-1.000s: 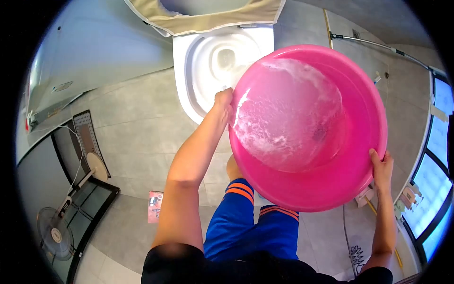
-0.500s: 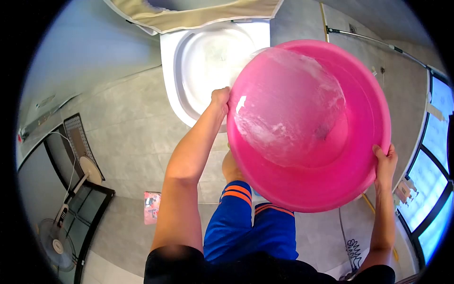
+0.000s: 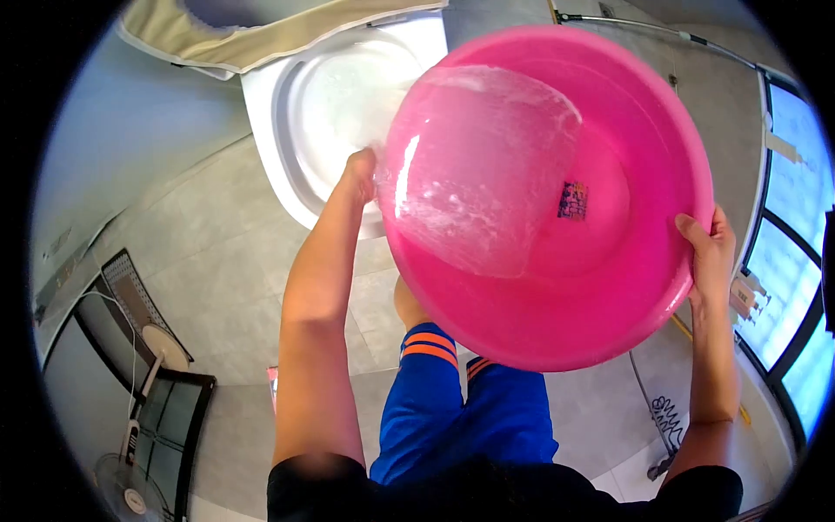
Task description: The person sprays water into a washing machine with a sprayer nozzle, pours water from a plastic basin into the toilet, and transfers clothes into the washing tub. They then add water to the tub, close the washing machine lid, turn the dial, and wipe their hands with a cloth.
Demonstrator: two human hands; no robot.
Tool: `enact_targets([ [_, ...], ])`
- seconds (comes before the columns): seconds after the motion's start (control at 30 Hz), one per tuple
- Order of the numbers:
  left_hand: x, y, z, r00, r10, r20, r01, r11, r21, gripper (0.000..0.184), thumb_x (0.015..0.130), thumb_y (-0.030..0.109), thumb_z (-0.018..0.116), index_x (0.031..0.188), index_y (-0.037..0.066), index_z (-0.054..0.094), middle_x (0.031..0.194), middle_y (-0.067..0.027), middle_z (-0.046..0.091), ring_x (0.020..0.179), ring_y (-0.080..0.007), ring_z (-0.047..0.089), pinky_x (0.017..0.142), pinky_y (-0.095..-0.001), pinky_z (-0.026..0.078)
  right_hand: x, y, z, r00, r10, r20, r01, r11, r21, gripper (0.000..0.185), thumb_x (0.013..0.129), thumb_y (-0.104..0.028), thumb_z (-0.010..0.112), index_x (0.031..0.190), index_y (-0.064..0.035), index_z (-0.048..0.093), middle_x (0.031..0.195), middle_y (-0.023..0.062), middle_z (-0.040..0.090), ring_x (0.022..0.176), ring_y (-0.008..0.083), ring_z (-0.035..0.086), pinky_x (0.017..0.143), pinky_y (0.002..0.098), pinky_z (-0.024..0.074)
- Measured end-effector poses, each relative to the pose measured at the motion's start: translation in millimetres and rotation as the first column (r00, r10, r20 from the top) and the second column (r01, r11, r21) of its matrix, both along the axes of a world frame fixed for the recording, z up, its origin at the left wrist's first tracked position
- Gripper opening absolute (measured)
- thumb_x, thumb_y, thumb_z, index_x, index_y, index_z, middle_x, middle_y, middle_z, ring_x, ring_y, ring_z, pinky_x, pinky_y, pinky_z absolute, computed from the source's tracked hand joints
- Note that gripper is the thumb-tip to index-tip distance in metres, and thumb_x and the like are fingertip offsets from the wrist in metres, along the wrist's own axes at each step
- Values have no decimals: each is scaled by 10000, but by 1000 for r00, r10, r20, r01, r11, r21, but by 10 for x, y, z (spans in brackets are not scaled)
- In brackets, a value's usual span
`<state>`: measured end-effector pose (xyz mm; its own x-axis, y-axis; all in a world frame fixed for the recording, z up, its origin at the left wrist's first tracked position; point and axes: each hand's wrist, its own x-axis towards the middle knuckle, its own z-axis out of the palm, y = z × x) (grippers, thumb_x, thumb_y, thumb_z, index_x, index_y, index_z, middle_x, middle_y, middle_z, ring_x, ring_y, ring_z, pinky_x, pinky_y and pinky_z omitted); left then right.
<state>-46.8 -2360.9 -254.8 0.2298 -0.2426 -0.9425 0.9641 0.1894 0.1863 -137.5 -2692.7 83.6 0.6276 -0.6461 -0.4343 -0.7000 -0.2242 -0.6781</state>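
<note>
A large round pink basin (image 3: 639, 278) is held up in both hands, tilted toward the left. My left hand (image 3: 359, 177) is closed on its left rim, with most of the fingers hidden. My right hand (image 3: 709, 254) grips the opposite rim, thumb on the inside. Soapy-looking water (image 3: 487, 165) has gathered in the basin's left side and runs over the rim. Under that edge stands a white fixture (image 3: 287, 165) with an oval bowl, apparently a toilet. A dark patterned mark (image 3: 572, 201) shows on the basin's bottom.
Beige fabric (image 3: 261, 39) covers a raised part behind the white fixture. A fan (image 3: 130, 496) and a dark-framed panel (image 3: 187, 435) stand at the lower left. At right are pump bottles (image 3: 748, 297) by a window (image 3: 770, 326), and a coiled cord (image 3: 665, 418) on the floor.
The basin has moved left and tilted further. The water inside has shrunk and drawn toward the left rim, uncovering the dark mark. Both hands keep their hold.
</note>
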Motion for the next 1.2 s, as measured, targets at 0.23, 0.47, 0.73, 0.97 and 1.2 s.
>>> enact_targets([
  [0.23,72,96,-250,999,-39,-24,37,997,-75,441,1004,322,288,1172,-4,531,1061,-163,620,909,-269,618,802,-371,519,241,141,34,1000,-17,-17,17,1000,16,227,762,31,600,987,14,580,850,80,629,699,134,595,679,261,492],
  [0.47,2,71,-235,964,-162,210,169,986,-14,397,993,265,332,1161,-23,548,996,-155,636,854,-206,637,684,-311,540,313,9,10,1000,-24,-16,25,997,75,209,767,28,596,975,12,581,839,80,623,686,140,598,656,273,504],
  [0.73,610,28,824,625,-643,443,432,757,491,313,874,241,567,896,-52,673,695,-122,639,529,-168,589,481,-306,485,-262,-1056,-391,971,-198,-134,239,838,490,182,764,26,596,945,14,598,843,96,635,709,182,628,639,305,532],
  [0.97,1214,-350,1986,233,-830,506,477,551,684,280,866,185,609,1000,-58,652,773,-70,649,641,-104,577,593,-258,466,-1155,-1249,-1721,923,-327,-204,381,691,614,192,798,-50,606,986,-11,614,866,78,646,762,202,634,686,326,525],
  [1.2,842,-453,1962,268,-610,746,170,792,587,362,817,85,687,1148,-36,604,970,-68,652,852,-114,600,782,-241,477,-1356,-1068,-2344,853,-459,250,286,809,513,268,795,-39,635,1058,-13,593,944,55,641,821,159,614,735,300,493],
])
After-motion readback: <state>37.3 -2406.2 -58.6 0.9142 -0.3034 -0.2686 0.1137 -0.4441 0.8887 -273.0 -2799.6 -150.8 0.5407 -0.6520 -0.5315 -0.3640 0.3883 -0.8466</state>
